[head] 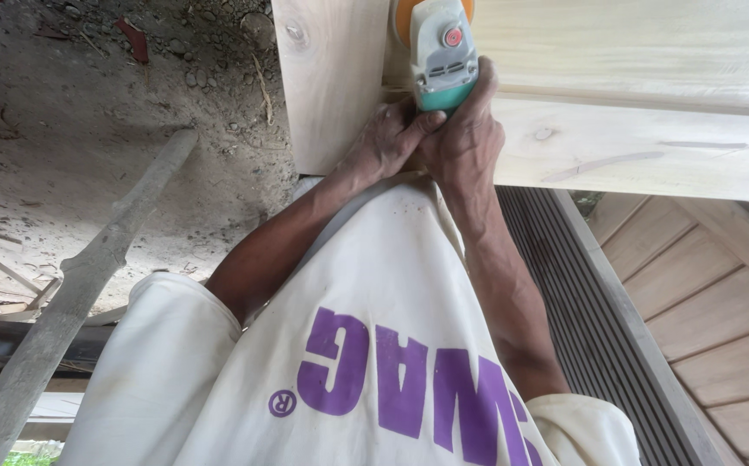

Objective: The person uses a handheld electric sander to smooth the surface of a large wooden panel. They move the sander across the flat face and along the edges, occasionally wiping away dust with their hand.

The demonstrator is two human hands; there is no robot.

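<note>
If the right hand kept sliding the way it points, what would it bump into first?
The right hand points up the picture, gripping the teal and grey power sander. Straight ahead lies only more pale wooden board to the frame edge, so the way looks free, though depth is hard to judge.

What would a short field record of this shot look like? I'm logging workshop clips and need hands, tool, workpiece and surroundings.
setting: outdoors, dirt ground
left hand: grips the tool's rear, beside the other hand
right hand: wraps the tool's handle
tool: teal and grey power sander, orange disc against the wood
workpiece: pale wooden frame
clothing: white shirt with purple print
nearby: rough wooden pole lower left; slatted wooden panel lower right
</note>
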